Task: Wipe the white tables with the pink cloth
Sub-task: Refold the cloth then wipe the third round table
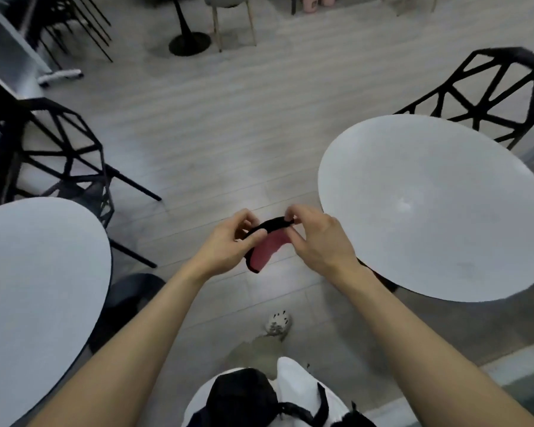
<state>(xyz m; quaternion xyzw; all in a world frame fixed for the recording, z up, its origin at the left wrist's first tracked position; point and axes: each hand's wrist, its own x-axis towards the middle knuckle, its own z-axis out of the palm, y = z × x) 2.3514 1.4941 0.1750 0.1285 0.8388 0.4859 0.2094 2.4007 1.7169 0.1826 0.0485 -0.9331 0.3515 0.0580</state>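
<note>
I hold a small pink cloth (267, 249) with a black edge in both hands, out over the floor between two round white tables. My left hand (228, 241) pinches its left end, and my right hand (318, 238) pinches its upper right end. The cloth hangs folded between them. One white table (429, 211) stands to the right, close to my right hand. The other white table (37, 288) is at the lower left. Neither hand touches a table.
A black wire-frame chair (53, 155) stands behind the left table, and another black chair (490, 100) stands behind the right table. A black pedestal table base (189, 41) and further chair legs are at the back. My shoe (278, 323) is on the grey plank floor below.
</note>
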